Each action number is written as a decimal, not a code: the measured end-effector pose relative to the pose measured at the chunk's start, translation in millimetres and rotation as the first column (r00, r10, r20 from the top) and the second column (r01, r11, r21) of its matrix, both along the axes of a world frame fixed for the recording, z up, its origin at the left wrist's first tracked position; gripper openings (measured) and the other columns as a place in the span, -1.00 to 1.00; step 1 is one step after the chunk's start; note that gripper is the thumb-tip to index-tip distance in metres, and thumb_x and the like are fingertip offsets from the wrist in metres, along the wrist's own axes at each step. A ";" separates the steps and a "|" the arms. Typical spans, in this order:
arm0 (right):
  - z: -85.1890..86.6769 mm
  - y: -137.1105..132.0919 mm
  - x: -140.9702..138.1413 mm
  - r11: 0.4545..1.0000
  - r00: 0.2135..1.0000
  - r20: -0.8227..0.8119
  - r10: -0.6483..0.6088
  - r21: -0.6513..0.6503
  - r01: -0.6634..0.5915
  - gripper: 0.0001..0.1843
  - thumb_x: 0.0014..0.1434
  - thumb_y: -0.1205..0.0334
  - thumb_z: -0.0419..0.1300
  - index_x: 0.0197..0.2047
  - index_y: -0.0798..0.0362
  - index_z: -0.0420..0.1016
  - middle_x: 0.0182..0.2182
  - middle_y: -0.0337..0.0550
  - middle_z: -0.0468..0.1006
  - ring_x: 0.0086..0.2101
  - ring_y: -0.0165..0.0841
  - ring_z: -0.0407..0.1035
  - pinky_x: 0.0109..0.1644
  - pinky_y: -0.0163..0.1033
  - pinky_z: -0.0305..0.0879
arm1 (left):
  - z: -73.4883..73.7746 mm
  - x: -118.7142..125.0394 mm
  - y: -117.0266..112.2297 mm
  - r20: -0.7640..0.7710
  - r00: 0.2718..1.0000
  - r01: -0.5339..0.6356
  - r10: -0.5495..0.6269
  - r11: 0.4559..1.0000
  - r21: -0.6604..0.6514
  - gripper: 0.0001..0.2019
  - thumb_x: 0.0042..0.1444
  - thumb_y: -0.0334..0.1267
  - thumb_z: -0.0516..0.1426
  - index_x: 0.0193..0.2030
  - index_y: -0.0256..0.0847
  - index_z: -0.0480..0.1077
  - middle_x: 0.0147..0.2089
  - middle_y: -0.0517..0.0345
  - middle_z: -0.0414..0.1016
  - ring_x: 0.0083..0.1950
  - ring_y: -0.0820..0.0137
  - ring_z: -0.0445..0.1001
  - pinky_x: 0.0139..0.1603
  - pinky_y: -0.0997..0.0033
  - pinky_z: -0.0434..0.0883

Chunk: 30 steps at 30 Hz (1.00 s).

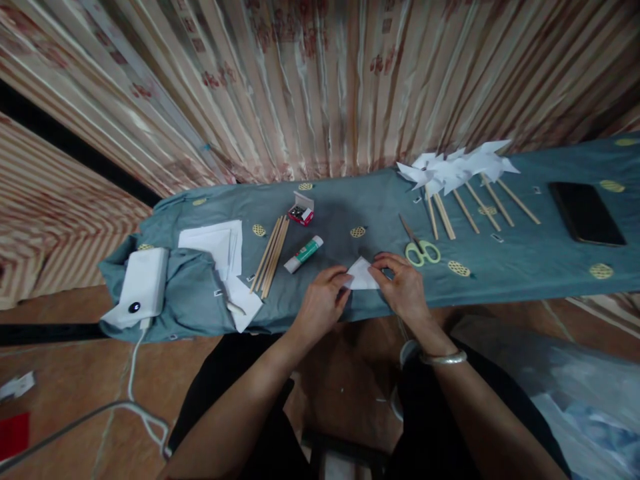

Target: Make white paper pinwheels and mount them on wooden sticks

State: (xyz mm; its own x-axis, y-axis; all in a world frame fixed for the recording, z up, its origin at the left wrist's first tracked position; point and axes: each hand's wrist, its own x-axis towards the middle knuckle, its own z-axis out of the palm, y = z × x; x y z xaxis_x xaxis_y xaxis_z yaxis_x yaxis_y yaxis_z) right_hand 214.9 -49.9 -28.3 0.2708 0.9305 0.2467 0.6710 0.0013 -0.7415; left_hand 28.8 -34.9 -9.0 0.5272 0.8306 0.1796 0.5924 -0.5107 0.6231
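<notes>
A small white sheet of paper (363, 275), folded into a triangle, is held over the front edge of the cloth-covered table. My left hand (324, 297) pinches its left corner, and my right hand (403, 285) grips the right side with thumb and fingers. A glue stick (304, 254) with a green label lies just beyond my left hand. Close to my right hand are scissors (420, 250) with light green handles. Left of the glue stick is a bundle of wooden sticks (271, 257), with a small red box (301, 211) of shiny metal bits behind it.
Several white paper pinwheels (457, 170) on sticks lie at the back right. A dark phone (586, 213) rests at the far right. White paper sheets (213, 243) and a white power bank (145, 281) with a cable are on the left. A pleated curtain (320, 87) hangs behind the table.
</notes>
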 end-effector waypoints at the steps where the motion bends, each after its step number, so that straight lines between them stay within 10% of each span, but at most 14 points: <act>1: 0.4 0.2 -0.3 1.000 1.000 0.001 -0.001 -0.004 0.001 -0.86 0.12 0.19 0.16 -0.41 -0.01 0.52 -0.20 -0.04 0.60 -0.13 -0.17 0.45 0.03 -0.03 0.32 | -0.1 -0.3 -0.6 -0.011 1.000 0.003 -0.002 1.000 0.013 -0.76 0.13 -0.43 0.16 -0.05 -0.23 0.48 0.08 -0.04 0.49 0.10 0.24 0.48 0.17 0.17 0.45; 22: 3.2 2.6 -7.4 0.998 0.996 0.078 -0.051 -0.029 0.054 -0.89 0.14 0.24 0.15 -0.42 -0.01 0.45 -0.22 -0.03 0.58 -0.15 -0.14 0.43 0.02 -0.04 0.30 | 10.3 3.0 -1.8 -0.176 0.984 0.029 -0.018 0.998 0.063 -0.79 0.19 -0.38 0.12 -0.05 -0.22 0.46 0.03 -0.01 0.50 0.02 0.22 0.44 0.04 0.19 0.48; 30: 5.2 5.3 -8.5 0.996 0.995 0.081 -0.056 -0.064 0.062 -0.87 0.12 0.25 0.13 -0.45 0.00 0.44 -0.25 -0.01 0.58 -0.16 -0.13 0.42 0.01 -0.03 0.30 | 9.1 15.5 -8.6 -0.230 0.966 0.164 -0.122 0.971 0.174 -0.71 0.26 -0.38 0.03 0.10 -0.25 0.37 0.20 -0.07 0.41 0.27 0.14 0.29 0.19 0.06 0.37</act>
State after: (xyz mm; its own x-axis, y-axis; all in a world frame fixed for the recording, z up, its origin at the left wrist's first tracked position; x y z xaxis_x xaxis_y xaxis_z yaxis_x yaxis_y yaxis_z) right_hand 206.3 -44.7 -23.1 0.3077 0.9285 0.2077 0.7249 -0.0873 -0.6833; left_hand 44.4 -43.5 0.2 0.6814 0.7053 0.1955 0.6143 -0.6963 0.3713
